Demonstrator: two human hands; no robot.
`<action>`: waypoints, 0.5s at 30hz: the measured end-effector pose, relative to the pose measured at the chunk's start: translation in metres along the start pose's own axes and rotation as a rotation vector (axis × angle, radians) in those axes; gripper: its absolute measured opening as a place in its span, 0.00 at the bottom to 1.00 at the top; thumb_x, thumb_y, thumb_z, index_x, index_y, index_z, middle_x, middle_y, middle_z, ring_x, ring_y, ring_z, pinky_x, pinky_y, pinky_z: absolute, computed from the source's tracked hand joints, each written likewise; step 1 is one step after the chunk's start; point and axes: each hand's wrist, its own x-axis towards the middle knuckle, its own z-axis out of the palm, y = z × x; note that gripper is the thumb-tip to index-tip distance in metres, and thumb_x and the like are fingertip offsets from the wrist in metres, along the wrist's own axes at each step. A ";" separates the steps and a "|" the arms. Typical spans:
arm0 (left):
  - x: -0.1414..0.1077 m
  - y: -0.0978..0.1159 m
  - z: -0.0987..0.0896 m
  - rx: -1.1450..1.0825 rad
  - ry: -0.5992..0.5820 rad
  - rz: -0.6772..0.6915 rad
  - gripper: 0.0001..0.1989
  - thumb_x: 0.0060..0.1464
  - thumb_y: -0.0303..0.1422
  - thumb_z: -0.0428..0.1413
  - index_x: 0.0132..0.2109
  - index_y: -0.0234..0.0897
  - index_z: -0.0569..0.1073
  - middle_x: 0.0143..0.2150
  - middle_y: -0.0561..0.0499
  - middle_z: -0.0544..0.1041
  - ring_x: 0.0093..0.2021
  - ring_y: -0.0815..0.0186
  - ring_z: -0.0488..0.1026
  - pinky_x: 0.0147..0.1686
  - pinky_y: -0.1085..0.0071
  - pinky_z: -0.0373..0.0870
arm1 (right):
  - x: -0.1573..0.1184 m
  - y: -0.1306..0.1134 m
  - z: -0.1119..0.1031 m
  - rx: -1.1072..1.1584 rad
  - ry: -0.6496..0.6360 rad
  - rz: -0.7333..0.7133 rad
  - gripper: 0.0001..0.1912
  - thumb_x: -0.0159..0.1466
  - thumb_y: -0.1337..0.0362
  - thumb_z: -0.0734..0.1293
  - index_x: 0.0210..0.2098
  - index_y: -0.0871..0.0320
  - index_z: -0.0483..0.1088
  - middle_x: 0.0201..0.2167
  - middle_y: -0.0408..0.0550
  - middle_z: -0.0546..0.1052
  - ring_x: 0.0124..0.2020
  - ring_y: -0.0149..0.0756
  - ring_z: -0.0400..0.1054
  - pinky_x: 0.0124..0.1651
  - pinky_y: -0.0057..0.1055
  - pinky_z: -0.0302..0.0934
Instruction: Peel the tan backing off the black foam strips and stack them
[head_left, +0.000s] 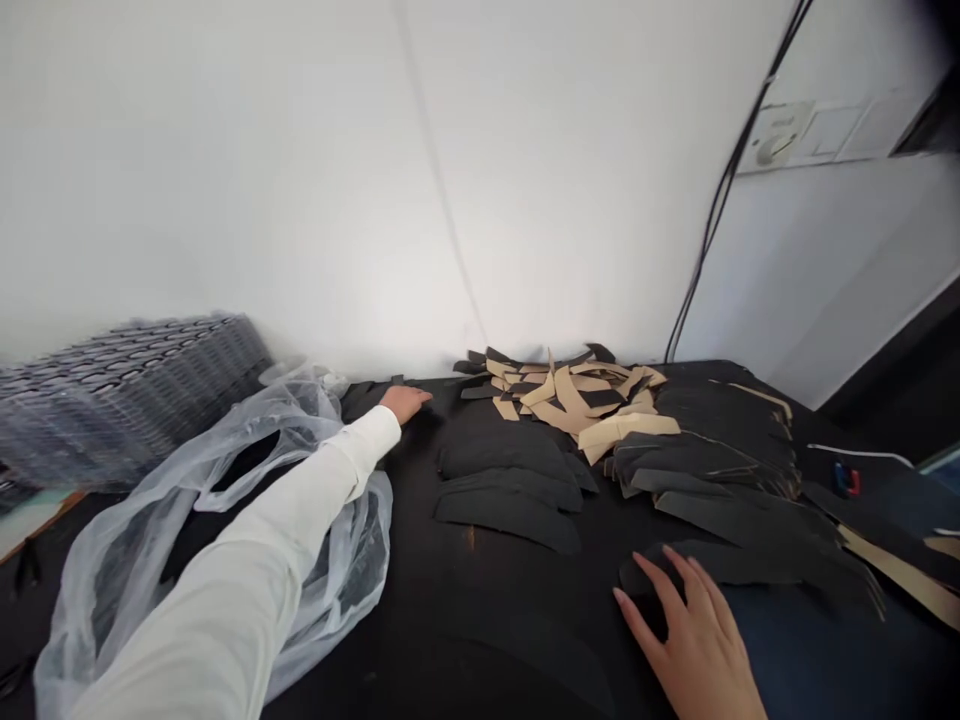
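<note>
Head view: a black worktable [420,610] stands against a white wall [300,180], with tan strips [574,398] heaped at the far edge and black cut pieces [510,480] laid at centre. The left hand [405,402], fingers held together, is rested on the table beside a clear plastic bag [352,540]. The right hand [694,640], fingers spread, is placed on a black piece [712,565] at lower right.

A black-topped table [465,625] holds piled black cut pieces [506,510], tan strips [570,400], and a clear plastic bag [367,530].

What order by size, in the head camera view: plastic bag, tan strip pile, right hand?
1. The plastic bag.
2. The tan strip pile.
3. The right hand, though it sits nearest the camera, so its true size is unsure.
</note>
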 end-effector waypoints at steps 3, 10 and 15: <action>-0.035 -0.028 -0.006 -0.018 -0.065 -0.023 0.16 0.62 0.37 0.55 0.53 0.33 0.70 0.53 0.44 0.72 0.50 0.59 0.73 0.50 0.55 0.72 | 0.005 -0.005 -0.006 -0.040 -0.044 0.027 0.24 0.67 0.48 0.57 0.50 0.57 0.72 0.52 0.61 0.71 0.52 0.56 0.68 0.51 0.53 0.65; -0.097 -0.044 -0.031 -0.158 -0.073 -0.024 0.16 0.61 0.33 0.52 0.52 0.28 0.73 0.56 0.38 0.73 0.58 0.50 0.69 0.56 0.51 0.67 | 0.011 -0.014 -0.017 -0.093 0.019 0.063 0.16 0.65 0.54 0.64 0.39 0.59 0.77 0.41 0.51 0.81 0.41 0.43 0.75 0.42 0.35 0.68; -0.120 0.030 -0.067 -0.336 0.120 0.054 0.21 0.64 0.36 0.42 0.53 0.26 0.71 0.59 0.42 0.70 0.62 0.56 0.64 0.62 0.55 0.59 | 0.016 -0.022 -0.036 -0.104 0.116 0.004 0.08 0.64 0.63 0.67 0.35 0.55 0.79 0.34 0.41 0.82 0.32 0.34 0.76 0.36 0.29 0.66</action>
